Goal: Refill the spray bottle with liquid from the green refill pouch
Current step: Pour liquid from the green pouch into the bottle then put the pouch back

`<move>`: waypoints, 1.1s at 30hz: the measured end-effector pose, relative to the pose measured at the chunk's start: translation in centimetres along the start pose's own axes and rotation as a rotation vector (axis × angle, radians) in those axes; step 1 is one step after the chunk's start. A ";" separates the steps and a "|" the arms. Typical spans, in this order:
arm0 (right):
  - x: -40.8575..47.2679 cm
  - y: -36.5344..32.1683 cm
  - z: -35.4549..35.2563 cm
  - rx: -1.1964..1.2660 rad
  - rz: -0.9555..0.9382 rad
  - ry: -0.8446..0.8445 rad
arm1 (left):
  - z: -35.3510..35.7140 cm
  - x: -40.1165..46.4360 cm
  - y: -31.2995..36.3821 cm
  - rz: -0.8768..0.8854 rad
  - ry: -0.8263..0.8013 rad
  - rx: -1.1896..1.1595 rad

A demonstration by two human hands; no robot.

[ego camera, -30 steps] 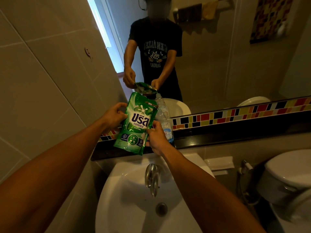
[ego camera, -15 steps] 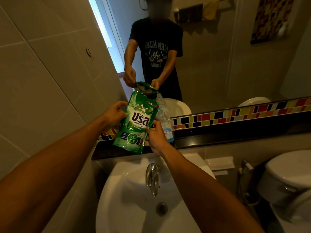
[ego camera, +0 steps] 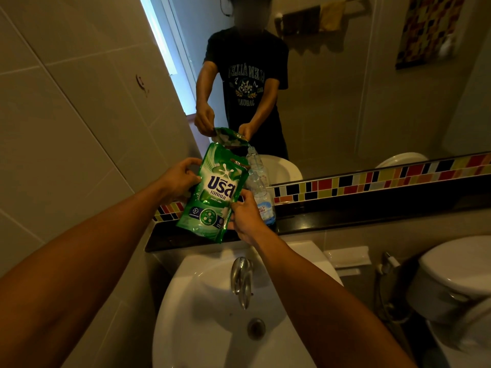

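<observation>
A green refill pouch (ego camera: pixel 215 192) with white lettering is held up above the black ledge, tilted with its top right corner toward the neck of a clear bottle (ego camera: pixel 261 193). The bottle stands upright on the ledge (ego camera: pixel 345 216), no spray head on it, partly hidden by the pouch. My left hand (ego camera: pixel 179 179) grips the pouch's upper left edge. My right hand (ego camera: pixel 245 216) pinches the pouch's lower right edge, right in front of the bottle. I cannot tell whether liquid is flowing.
A white washbasin (ego camera: pixel 202 301) with a chrome tap (ego camera: pixel 240 280) lies directly below my arms. A mirror (ego camera: pixel 345 102) above the ledge reflects a person. A white toilet (ego camera: pixel 457 274) stands at the right, a tiled wall (ego camera: pixel 66 115) at the left.
</observation>
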State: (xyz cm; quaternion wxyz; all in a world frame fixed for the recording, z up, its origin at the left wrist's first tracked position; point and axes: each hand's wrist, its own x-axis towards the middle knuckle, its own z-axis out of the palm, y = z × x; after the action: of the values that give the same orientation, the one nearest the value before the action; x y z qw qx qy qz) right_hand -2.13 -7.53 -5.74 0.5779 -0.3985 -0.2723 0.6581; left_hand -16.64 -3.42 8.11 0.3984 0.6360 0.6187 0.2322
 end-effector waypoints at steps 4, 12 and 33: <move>-0.2 -0.1 0.3 -0.012 0.003 0.008 | -0.3 -0.1 0.0 -0.007 -0.006 -0.001; -0.7 -0.4 0.5 -0.016 -0.001 0.013 | -0.6 -0.2 0.2 -0.010 -0.010 0.022; -1.3 -1.0 1.1 0.012 -0.018 -0.002 | -0.9 -0.5 1.2 0.007 0.014 0.096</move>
State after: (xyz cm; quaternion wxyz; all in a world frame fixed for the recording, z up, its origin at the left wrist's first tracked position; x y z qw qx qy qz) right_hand -2.45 -8.51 -4.08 0.5859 -0.3921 -0.2726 0.6548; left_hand -16.65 -3.57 9.68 0.3621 0.6550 0.6298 0.2080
